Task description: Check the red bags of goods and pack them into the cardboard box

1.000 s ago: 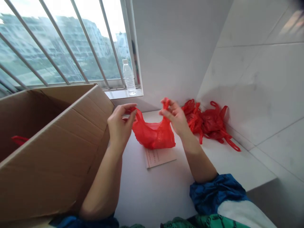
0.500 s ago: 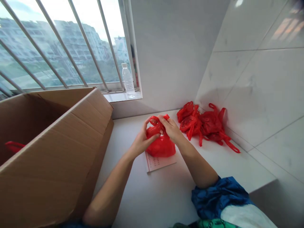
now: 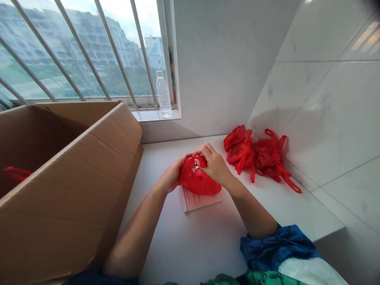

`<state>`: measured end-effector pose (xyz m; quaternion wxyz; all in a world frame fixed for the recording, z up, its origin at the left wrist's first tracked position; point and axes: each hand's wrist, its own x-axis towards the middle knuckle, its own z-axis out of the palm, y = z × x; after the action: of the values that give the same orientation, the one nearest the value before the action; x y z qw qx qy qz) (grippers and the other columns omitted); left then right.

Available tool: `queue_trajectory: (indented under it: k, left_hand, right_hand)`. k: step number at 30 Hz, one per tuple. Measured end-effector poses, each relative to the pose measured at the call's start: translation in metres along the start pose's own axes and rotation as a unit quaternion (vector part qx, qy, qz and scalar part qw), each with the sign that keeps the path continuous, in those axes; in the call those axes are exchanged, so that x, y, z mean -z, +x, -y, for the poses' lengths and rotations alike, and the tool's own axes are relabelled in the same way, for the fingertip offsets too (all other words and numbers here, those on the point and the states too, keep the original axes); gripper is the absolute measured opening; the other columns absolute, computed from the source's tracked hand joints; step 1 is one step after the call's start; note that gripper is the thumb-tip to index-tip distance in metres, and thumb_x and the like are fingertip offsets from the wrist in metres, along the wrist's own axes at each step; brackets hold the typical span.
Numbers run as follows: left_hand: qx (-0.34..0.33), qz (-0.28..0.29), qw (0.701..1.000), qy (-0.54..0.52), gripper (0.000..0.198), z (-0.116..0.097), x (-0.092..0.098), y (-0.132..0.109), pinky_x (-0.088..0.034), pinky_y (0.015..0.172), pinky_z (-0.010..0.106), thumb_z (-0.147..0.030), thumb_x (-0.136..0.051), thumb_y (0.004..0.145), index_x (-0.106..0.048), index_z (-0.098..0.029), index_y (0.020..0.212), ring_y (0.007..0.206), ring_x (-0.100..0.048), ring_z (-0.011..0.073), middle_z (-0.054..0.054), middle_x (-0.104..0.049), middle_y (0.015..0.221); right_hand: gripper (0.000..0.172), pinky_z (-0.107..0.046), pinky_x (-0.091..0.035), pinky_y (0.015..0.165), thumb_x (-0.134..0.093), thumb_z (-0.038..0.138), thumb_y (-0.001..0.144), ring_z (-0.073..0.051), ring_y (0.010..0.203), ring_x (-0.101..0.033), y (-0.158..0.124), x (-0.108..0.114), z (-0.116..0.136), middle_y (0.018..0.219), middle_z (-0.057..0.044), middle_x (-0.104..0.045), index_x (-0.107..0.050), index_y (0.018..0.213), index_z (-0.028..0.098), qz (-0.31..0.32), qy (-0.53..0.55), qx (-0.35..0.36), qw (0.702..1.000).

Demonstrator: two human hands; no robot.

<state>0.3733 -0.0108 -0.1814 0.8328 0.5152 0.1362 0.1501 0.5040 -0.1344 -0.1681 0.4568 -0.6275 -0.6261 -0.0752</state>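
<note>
A red plastic bag (image 3: pixel 202 183) is between my two hands, above the white tabletop (image 3: pixel 178 237). My left hand (image 3: pixel 173 173) is closed around the bag's left side near the top. With bent fingers my right hand (image 3: pixel 213 159) pinches a twisted handle loop at the bag's top. Beneath the bag lies a thin pinkish book (image 3: pixel 202 200) with rows of print, its upper part covered by the bag. Whatever the bag contains, if anything, is hidden.
Several knotted red bags (image 3: pixel 257 152) lie in a heap by the tiled wall. On the left stands a large open cardboard box (image 3: pixel 89 178), a red handle (image 3: pixel 18 173) showing inside. A clear bottle (image 3: pixel 163 95) stands on the windowsill before the barred window.
My left hand has moved from the handles down to the bag's left side. My right hand's fingers have curled over the top loop. The view has shifted slightly.
</note>
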Motion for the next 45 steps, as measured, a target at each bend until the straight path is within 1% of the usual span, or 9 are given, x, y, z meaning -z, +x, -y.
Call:
queue_trajectory:
  k: [3, 10, 16, 21, 24, 26, 29, 35, 45]
  left_hand:
    - [0.033, -0.004, 0.999, 0.040, 0.037, 0.003, -0.001, -0.003, -0.044, 0.053, 0.023, -0.052, -0.062, 0.087, -0.073, -0.017, 0.092, 0.059, -0.061, 0.0141, 0.004, -0.070, 0.075]
    - [-0.113, -0.087, 0.978, 0.152, 0.037, 0.003, 0.006, -0.006, -0.051, 0.075, 0.027, -0.043, -0.076, 0.077, -0.075, -0.017, 0.103, 0.085, -0.067, 0.0184, 0.009, -0.074, 0.099]
    - [-0.238, -0.264, 0.907, 0.228, 0.037, 0.025, 0.040, -0.002, -0.050, 0.086, 0.031, -0.043, -0.072, 0.079, -0.074, -0.014, 0.102, 0.090, -0.066, 0.0185, 0.009, -0.074, 0.098]
    - [-0.200, -0.240, 0.893, 0.324, 0.064, 0.049, 0.065, -0.016, -0.051, 0.087, 0.034, -0.048, -0.059, 0.090, -0.041, -0.020, 0.145, 0.101, -0.065, 0.0196, 0.011, -0.066, 0.116]
    - [-0.196, -0.216, 0.836, 0.465, 0.066, 0.050, 0.061, -0.024, -0.043, 0.105, 0.045, -0.050, -0.053, 0.093, -0.032, -0.023, 0.149, 0.126, -0.053, 0.0254, 0.015, -0.052, 0.139]
    - [-0.223, -0.137, 0.781, 0.567, 0.062, 0.049, 0.047, -0.023, -0.034, 0.113, 0.049, -0.050, -0.054, 0.093, -0.039, -0.022, 0.146, 0.135, -0.044, 0.0283, 0.015, -0.046, 0.145]
    - [-0.256, -0.027, 0.716, 0.648, 0.055, 0.053, 0.023, -0.010, -0.023, 0.120, 0.050, -0.049, -0.050, 0.095, -0.045, -0.021, 0.142, 0.140, -0.038, 0.0284, 0.014, -0.047, 0.147]
    - [-0.217, -0.027, 0.662, 0.717, 0.049, 0.083, 0.037, 0.028, -0.016, 0.121, 0.052, -0.042, -0.038, 0.100, -0.045, -0.020, 0.144, 0.145, -0.033, 0.0264, 0.011, -0.045, 0.151]
    - [-0.192, -0.025, 0.661, 0.725, 0.047, 0.097, 0.044, 0.030, -0.018, 0.121, 0.051, -0.038, -0.038, 0.100, -0.047, -0.020, 0.143, 0.145, -0.034, 0.0257, 0.010, -0.042, 0.153]
  right_hand:
    - [0.009, -0.028, -0.044, 0.065, -0.055, 0.028, 0.094, -0.017, 0.079, -0.056, -0.005, -0.005, 0.001, 0.095, -0.005, -0.057, -0.055, 0.088, 0.022, -0.036, -0.074, 0.025, 0.996]
    - [0.030, -0.032, -0.037, 0.070, -0.058, 0.036, 0.095, -0.017, 0.073, -0.049, -0.031, 0.014, -0.007, 0.079, -0.003, -0.056, -0.051, 0.070, 0.022, -0.044, -0.171, 0.095, 0.980]
    - [0.042, -0.029, -0.035, 0.059, -0.053, 0.034, 0.097, -0.013, 0.060, -0.041, -0.084, 0.030, -0.024, 0.065, 0.001, -0.044, -0.042, 0.059, 0.021, 0.012, -0.011, -0.033, 0.999]
    - [0.026, -0.038, -0.052, 0.086, -0.045, 0.043, 0.099, -0.022, 0.099, -0.063, -0.118, 0.046, -0.052, 0.108, -0.008, -0.063, -0.061, 0.102, 0.023, 0.066, 0.096, -0.157, 0.981]
    - [0.057, -0.050, -0.039, 0.110, -0.056, 0.046, 0.091, -0.029, 0.137, -0.043, -0.121, 0.038, -0.058, 0.149, -0.015, -0.043, -0.043, 0.142, 0.023, 0.099, -0.005, -0.137, 0.986]
    - [0.086, -0.054, -0.027, 0.118, -0.065, 0.049, 0.084, -0.032, 0.147, -0.027, -0.115, 0.019, -0.057, 0.158, -0.019, -0.029, -0.025, 0.154, 0.019, 0.138, -0.066, -0.078, 0.985]
    - [0.107, -0.056, -0.019, 0.120, -0.065, 0.057, 0.081, -0.032, 0.150, -0.020, -0.096, -0.019, -0.055, 0.161, -0.022, -0.021, -0.004, 0.158, 0.015, 0.143, -0.087, -0.030, 0.986]
    - [0.102, -0.054, -0.026, 0.118, -0.060, 0.062, 0.084, -0.033, 0.148, -0.024, -0.077, -0.072, -0.090, 0.159, -0.023, -0.026, -0.012, 0.157, 0.010, 0.172, -0.130, -0.097, 0.972]
    - [0.081, -0.050, -0.023, 0.121, -0.058, 0.054, 0.088, -0.030, 0.147, -0.028, -0.090, -0.085, -0.106, 0.156, -0.020, -0.034, -0.036, 0.149, 0.006, 0.214, -0.178, -0.099, 0.955]
